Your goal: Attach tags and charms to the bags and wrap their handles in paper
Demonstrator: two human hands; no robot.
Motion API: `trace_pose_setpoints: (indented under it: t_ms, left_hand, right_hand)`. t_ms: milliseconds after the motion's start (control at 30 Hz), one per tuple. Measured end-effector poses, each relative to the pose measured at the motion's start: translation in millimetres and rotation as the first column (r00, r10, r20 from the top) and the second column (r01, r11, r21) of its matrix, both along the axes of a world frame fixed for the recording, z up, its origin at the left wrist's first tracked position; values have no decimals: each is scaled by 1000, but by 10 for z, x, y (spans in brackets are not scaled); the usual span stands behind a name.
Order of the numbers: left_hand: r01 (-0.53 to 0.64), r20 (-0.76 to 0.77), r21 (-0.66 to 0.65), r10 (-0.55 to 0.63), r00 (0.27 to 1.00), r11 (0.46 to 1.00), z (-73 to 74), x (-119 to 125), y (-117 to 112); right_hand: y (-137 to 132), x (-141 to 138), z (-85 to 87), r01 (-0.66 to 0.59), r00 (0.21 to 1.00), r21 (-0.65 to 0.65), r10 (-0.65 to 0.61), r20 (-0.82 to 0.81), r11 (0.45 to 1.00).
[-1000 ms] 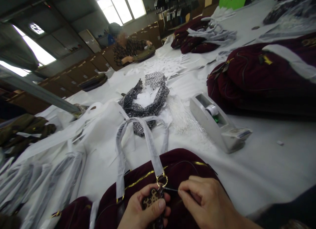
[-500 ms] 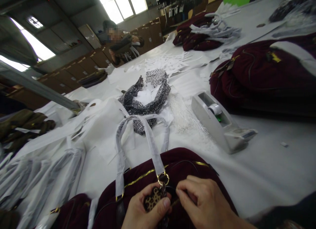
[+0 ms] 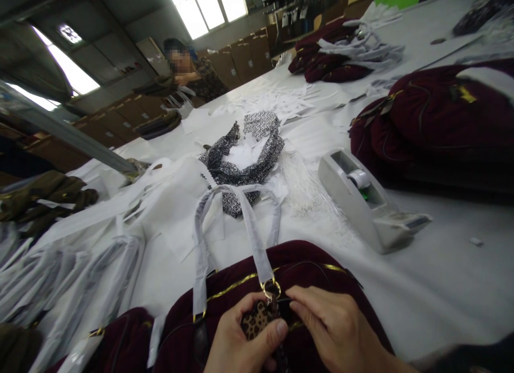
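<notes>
In front of me lies a dark maroon bag (image 3: 305, 258) with a gold zip (image 3: 235, 284) and handles (image 3: 254, 231) wrapped in white paper. My left hand (image 3: 239, 341) is closed on a leopard-patterned charm (image 3: 257, 319), thumb on its face. The charm hangs below a gold ring (image 3: 273, 288) at the foot of one handle. Just right of the charm, my right hand (image 3: 341, 322) has its thumb and forefinger drawn together near a thin dark cord. What sits between those fingertips is too small to make out.
A grey tape dispenser (image 3: 361, 201) stands beyond the bag, right of a patterned cloth (image 3: 257, 169) holding white scraps. More maroon bags (image 3: 429, 116) are piled at right. Paper-wrapped handles (image 3: 116, 266) and olive bags (image 3: 48, 196) lie at left. A person (image 3: 201, 73) works across the table.
The view has shifted slightly, so things appear a little further right. My left hand keeps the charm. My right fingertips have moved slightly up beside the ring. The person opposite has changed posture.
</notes>
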State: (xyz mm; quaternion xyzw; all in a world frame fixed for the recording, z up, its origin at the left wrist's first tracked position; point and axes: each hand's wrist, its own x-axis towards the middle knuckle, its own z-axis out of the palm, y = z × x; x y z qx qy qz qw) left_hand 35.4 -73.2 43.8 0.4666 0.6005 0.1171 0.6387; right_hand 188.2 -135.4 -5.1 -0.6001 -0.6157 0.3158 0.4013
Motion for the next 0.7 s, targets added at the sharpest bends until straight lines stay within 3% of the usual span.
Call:
trace_pose_setpoints:
  t_ms: [433, 700]
  left_hand:
    - [23, 139, -91, -10, 990, 996, -147, -90, 17]
    - [-15, 185, -122, 37, 982, 992, -137, -79, 14]
  right_hand:
    - [73, -27, 32, 52, 998, -187, -48, 27, 981]
    - [109, -46, 101, 54, 998, -253, -57, -5, 966]
